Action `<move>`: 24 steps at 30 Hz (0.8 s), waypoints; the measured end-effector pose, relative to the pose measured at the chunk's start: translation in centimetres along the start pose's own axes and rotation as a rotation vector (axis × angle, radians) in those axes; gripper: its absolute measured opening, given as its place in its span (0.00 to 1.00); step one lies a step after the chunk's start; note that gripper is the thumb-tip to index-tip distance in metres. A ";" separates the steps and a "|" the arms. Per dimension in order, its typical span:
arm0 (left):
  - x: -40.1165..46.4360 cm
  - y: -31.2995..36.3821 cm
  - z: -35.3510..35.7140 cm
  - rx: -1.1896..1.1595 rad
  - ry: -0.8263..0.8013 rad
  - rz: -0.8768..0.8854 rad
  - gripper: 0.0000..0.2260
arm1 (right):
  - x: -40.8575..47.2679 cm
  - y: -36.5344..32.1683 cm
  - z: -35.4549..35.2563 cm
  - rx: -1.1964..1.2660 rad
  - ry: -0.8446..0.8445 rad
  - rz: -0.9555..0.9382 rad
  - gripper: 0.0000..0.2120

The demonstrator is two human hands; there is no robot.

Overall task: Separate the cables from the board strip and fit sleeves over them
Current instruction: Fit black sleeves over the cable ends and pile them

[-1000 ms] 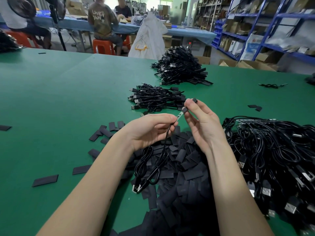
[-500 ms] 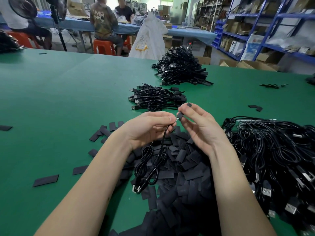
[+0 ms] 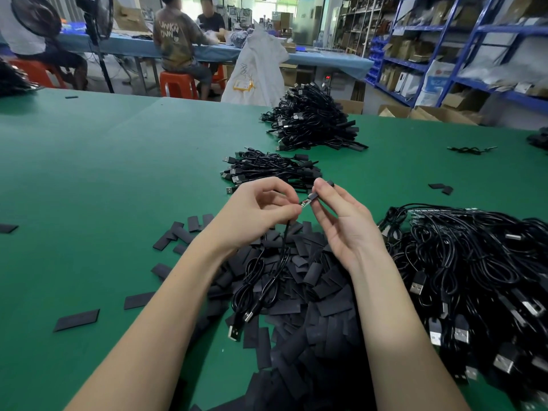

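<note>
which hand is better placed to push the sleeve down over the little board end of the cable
Right. The right hand already pinches the short black sleeve at the small circuit board tip, while the left hand grips the thin black cable just behind it, steadying it.

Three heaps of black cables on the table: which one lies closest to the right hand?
The big heap at the table's right side, beside the right hand. The small bundle lies beyond both hands, and the tall pile farther back still.
</note>
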State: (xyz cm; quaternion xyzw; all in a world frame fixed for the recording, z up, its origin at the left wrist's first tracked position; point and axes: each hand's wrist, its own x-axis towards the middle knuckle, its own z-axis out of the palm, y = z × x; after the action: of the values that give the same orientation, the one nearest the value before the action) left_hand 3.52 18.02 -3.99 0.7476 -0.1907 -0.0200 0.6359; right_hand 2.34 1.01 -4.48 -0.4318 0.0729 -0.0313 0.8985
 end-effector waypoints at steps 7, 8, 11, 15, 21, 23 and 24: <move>0.1 -0.4 0.6 0.084 0.082 0.078 0.05 | 0.1 0.2 0.1 -0.047 0.016 0.003 0.13; 0.1 -0.4 0.7 0.085 0.087 0.084 0.05 | 0.1 0.3 0.1 -0.061 0.015 0.005 0.12; 0.1 -0.3 0.7 0.076 0.096 0.100 0.04 | 0.1 0.5 0.2 -0.073 0.006 0.018 0.08; 0.2 -0.5 0.6 0.056 0.122 0.079 0.05 | -0.1 0.3 0.4 -0.049 0.003 0.020 0.13; 0.2 -0.7 0.8 0.063 0.109 0.094 0.04 | 0.0 0.4 0.3 -0.008 0.036 0.022 0.22; 0.2 -0.7 0.8 0.074 0.107 0.114 0.03 | 0.0 0.5 0.3 -0.005 0.039 0.027 0.18; 0.2 -0.6 0.8 0.083 0.107 0.124 0.03 | 0.1 0.5 0.2 -0.011 0.036 0.025 0.17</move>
State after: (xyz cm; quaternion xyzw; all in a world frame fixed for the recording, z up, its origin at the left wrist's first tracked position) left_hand 3.63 17.30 -4.70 0.7600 -0.2028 0.0674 0.6138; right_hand 2.44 1.51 -4.77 -0.4350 0.0946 -0.0274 0.8950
